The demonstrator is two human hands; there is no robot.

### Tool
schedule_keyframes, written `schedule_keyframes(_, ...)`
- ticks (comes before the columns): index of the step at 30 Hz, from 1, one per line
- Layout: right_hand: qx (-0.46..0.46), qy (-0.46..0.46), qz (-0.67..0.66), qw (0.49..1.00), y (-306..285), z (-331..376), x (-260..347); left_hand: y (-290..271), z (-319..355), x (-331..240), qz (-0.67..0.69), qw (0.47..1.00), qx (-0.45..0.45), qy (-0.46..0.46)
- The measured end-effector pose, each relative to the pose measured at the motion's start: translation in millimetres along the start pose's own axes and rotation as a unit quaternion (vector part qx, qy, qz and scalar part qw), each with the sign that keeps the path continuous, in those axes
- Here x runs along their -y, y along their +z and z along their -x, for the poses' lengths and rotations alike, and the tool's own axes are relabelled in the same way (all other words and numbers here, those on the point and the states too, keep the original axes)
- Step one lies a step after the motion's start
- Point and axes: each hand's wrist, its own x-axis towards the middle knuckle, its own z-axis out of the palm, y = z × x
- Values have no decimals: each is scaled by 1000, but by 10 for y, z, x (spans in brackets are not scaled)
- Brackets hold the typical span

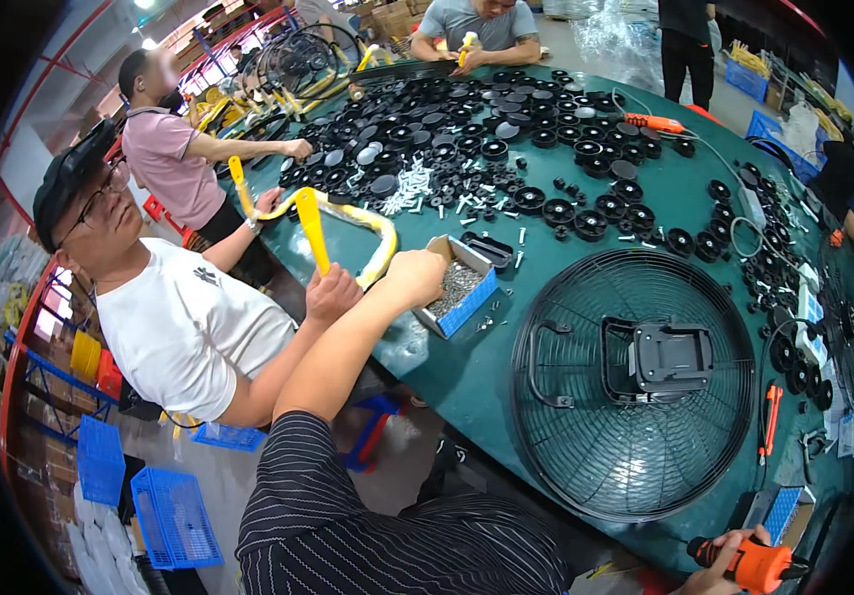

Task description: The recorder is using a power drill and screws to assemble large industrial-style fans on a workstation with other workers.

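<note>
My left hand (419,278) reaches over the near side of a small blue-and-white box (465,313) of small metal screws (459,283). Its fingers curl down at the box, and their tips are hidden. At the lower right, my right hand (716,573) is wrapped round an orange and black power screwdriver (752,564). Between my hands, a round black fan cage (585,456) lies flat on the green table. A black bracket (673,359) sits at its middle, and a curved black handle (536,365) at its left side.
Many black round knobs (558,211) and white bolts (410,186) cover the table (466,392). Close at left, a person in white (184,307) holds a yellow-ended bent tube (313,233). An orange-handled tool (771,421) and another blue box (789,514) lie right of the cage.
</note>
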Motion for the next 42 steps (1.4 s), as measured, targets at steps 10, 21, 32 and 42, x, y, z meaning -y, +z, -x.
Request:
schedule_keyframes(10,43,-46,-7,998,152,-143,26,201,-29,70,25,999,-29,3)
schedule_keyframes(21,-31,49,81,995,-326,-259,-51,327,281,204,142,958,-246,32)
schedule_keyframes(32,125,-36,-375,918,503,61,678,239,1368,-774,554,803,-147,165)
schedule_keyframes(42,218,47,-465,857,1291,433,581,820,1982,-1637,841,474,140,220)
